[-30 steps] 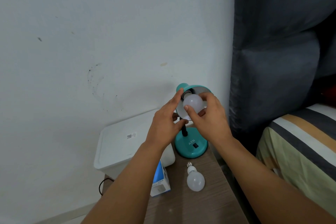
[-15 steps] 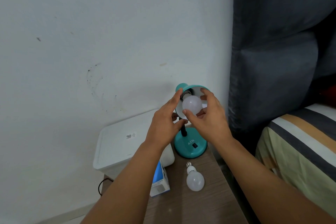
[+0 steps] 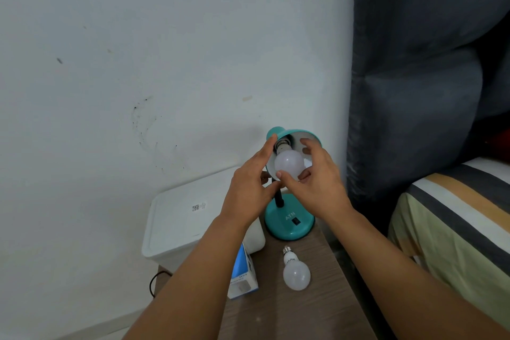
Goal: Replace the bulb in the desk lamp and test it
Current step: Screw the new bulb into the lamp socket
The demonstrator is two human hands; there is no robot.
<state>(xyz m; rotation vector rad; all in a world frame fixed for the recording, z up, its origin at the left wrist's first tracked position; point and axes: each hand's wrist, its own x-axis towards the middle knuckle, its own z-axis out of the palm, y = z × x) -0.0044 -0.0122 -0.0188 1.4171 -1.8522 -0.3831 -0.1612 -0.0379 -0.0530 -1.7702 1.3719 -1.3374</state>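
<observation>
A teal desk lamp stands on a wooden side table, its round base (image 3: pixel 289 225) near the table's back edge and its shade (image 3: pixel 300 135) tilted toward me. A white bulb (image 3: pixel 288 164) sits in the shade with its screw base at the socket. My right hand (image 3: pixel 317 182) grips the bulb's globe with thumb below and fingers over it. My left hand (image 3: pixel 251 188) holds the shade's left rim, its forefinger along the edge. A second white bulb (image 3: pixel 295 273) lies on the table in front of the lamp base.
A blue and white bulb box (image 3: pixel 244 276) lies left of the loose bulb. A white lidded bin (image 3: pixel 179 226) stands to the left against the wall. A dark padded headboard (image 3: pixel 414 91) and a striped bed (image 3: pixel 455 223) are close on the right. The wooden table (image 3: pixel 289 317) is narrow.
My right hand's fingers have shifted around the bulb, the forefinger now lifted higher inside the shade. My left hand stays on the shade's rim.
</observation>
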